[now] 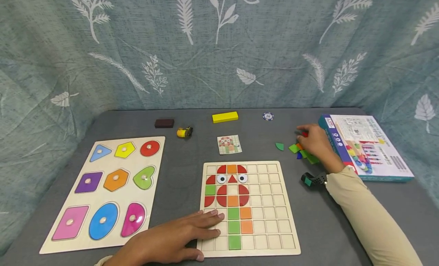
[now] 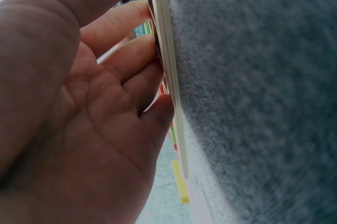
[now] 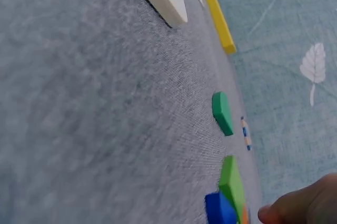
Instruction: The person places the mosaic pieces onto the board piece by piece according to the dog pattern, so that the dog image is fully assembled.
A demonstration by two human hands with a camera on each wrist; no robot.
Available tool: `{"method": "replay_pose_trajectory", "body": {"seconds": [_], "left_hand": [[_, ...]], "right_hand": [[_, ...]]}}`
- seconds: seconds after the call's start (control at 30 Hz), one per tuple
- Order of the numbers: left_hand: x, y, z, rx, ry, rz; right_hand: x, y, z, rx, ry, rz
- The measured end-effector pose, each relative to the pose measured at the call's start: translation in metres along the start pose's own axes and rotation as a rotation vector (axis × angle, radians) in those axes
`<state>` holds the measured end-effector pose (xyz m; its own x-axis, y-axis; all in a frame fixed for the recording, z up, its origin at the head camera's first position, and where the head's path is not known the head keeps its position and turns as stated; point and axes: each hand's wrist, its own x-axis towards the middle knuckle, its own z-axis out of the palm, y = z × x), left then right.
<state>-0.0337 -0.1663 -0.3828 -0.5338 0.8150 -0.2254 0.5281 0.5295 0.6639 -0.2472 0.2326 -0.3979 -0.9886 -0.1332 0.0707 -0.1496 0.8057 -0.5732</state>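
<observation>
My left hand (image 1: 178,233) rests flat with fingers spread over the lower left of the wooden grid board (image 1: 271,216); in the left wrist view its fingers lie along the board's edge (image 2: 171,76). Red, orange and green pieces and two eye discs (image 1: 221,178) fill some of the board's squares. At the right, my right hand (image 1: 315,142) reaches over a small pile of coloured pieces (image 1: 294,148), thumb and forefinger apart around a red piece (image 1: 305,134). Whether they touch it is hidden. A blue piece (image 3: 220,208) and a green piece (image 3: 230,179) lie near its thumb.
A shape puzzle board (image 1: 113,197) lies left. Behind the grid board are a picture card (image 1: 229,145), yellow block (image 1: 225,117), dark block (image 1: 164,123), small yellow-black toy (image 1: 185,132) and poker chip (image 1: 268,116). A box (image 1: 370,144) stands right; a green quarter piece (image 1: 279,146) lies apart.
</observation>
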Motion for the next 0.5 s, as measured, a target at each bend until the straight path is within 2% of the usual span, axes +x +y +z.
{"method": "replay_pose_trajectory", "body": {"seconds": [0.13,0.27,0.37,0.5], "left_hand": [[0.0001,-0.0001,0.0010,-0.002,-0.001,0.012],[-0.0001,0.0002,0.0012,-0.013,-0.005,0.011],[-0.0006,0.0004,0.0008,-0.013,0.001,0.008],[-0.0011,0.0004,0.0005,-0.002,0.011,0.013]], "right_hand": [[0.0022,0.0002,0.0007,0.029,0.023,-0.022],[0.0040,0.0008,0.0004,0.000,0.034,0.007],[0.0050,0.0002,0.0003,-0.016,0.007,0.029],[0.0060,-0.0015,0.0020,-0.013,-0.014,0.017]]}}
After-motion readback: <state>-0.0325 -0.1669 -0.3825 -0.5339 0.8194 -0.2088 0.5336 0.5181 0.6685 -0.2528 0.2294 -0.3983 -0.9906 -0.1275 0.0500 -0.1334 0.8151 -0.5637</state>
